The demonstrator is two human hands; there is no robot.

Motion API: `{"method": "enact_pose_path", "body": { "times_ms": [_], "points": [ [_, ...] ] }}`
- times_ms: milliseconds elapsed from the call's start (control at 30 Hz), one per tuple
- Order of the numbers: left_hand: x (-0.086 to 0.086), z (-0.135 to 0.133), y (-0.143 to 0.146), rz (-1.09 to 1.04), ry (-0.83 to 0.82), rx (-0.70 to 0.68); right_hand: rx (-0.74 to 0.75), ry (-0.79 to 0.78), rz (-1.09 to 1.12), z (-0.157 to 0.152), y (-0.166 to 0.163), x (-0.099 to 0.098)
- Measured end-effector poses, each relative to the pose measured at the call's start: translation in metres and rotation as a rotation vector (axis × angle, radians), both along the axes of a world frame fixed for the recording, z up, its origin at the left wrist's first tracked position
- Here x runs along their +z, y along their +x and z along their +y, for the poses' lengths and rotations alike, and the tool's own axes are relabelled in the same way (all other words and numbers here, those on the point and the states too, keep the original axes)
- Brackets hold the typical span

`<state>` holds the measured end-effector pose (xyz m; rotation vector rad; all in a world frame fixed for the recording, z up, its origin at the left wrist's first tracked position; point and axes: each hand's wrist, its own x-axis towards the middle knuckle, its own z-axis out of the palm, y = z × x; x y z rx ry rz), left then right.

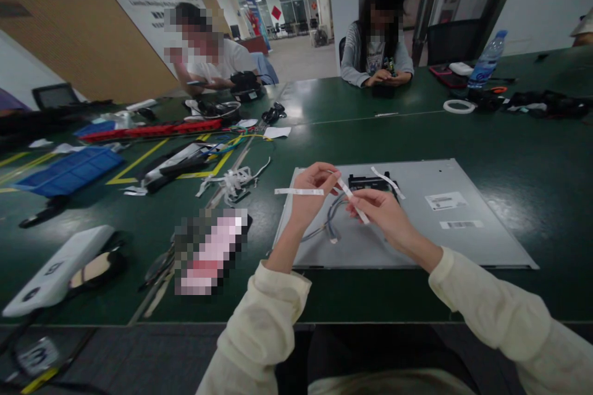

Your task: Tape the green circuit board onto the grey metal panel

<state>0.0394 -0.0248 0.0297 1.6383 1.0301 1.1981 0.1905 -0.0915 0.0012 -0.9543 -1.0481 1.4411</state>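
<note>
White strip [346, 189]: slanting between your two hands, above the grey panel.
Left hand [311, 187]: fingers curled, thumb and fingertip pinching the strip's upper end, no gap visible; second strip [301, 192] lies across this hand near the wrist, poking out to your left.
Right hand [377, 207]: thumb and fingers closed on the strip lower down; its end sticks out below.
Grey panel [419, 182]: flat on the green table [343, 129], two labels [446, 200] at right.
Black part [368, 181]: on the panel, beyond your hands; third strip [387, 179] across its right end.
Grey cables [330, 217]: on the panel, between your forearms.
Strip pile [233, 184]: tangled, left of the panel.
</note>
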Motion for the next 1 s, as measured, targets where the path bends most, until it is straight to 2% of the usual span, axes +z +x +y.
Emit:
{"method": "enact_pose_path", "body": {
  "times_ms": [233, 467, 600, 733, 867, 1000],
  "points": [
    [0.001, -0.001, 0.001, -0.021, -0.028, -0.024, -0.054, 0.105, -0.125, 0.002, 0.001, -0.002],
    [-0.002, -0.002, 0.0, -0.096, -0.271, -0.013, -0.183, 0.16, -0.2, 0.002, 0.001, -0.004],
    [-0.003, -0.004, 0.003, -0.138, -0.354, -0.139, -0.215, 0.144, -0.241, 0.003, 0.002, -0.006],
    [-0.003, -0.008, 0.008, -0.144, -0.323, -0.218, -0.211, 0.144, -0.265, 0.003, 0.002, -0.008],
    [-0.002, -0.008, 0.009, -0.139, -0.271, -0.166, -0.16, 0.154, -0.265, 0.004, 0.002, -0.013],
    [-0.002, -0.004, 0.005, -0.121, -0.236, -0.041, -0.098, 0.136, -0.242, 0.003, 0.001, -0.015]
  ]
}}
